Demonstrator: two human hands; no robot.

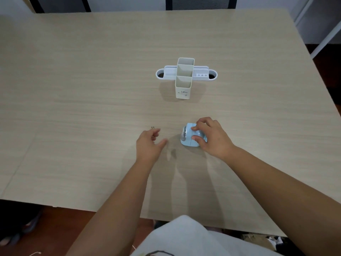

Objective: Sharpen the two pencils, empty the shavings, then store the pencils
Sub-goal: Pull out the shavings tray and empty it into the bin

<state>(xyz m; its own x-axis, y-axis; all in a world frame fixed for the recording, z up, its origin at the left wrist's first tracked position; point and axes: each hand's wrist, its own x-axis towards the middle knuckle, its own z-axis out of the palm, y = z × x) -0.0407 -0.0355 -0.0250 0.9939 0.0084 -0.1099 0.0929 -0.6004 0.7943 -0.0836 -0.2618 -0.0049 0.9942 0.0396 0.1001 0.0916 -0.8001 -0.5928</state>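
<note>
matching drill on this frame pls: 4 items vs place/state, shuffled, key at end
Items:
1. right hand
2. left hand
3. pencil sharpener
4. desk organizer

States:
A. stands upright at the table's middle, compartments look empty
B. open, holds nothing, just left of the sharpener
C. light blue, on the table near the front edge
D. fingers wrapped on the sharpener

Pairs: 1-D, 2-B, 3-C, 4-A

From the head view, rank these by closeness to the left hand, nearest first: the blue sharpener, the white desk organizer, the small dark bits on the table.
1. Small dark bits: just beyond the left hand's fingertips.
2. Blue sharpener: to its right, under the right hand.
3. White desk organizer: farther back, mid-table.
</note>
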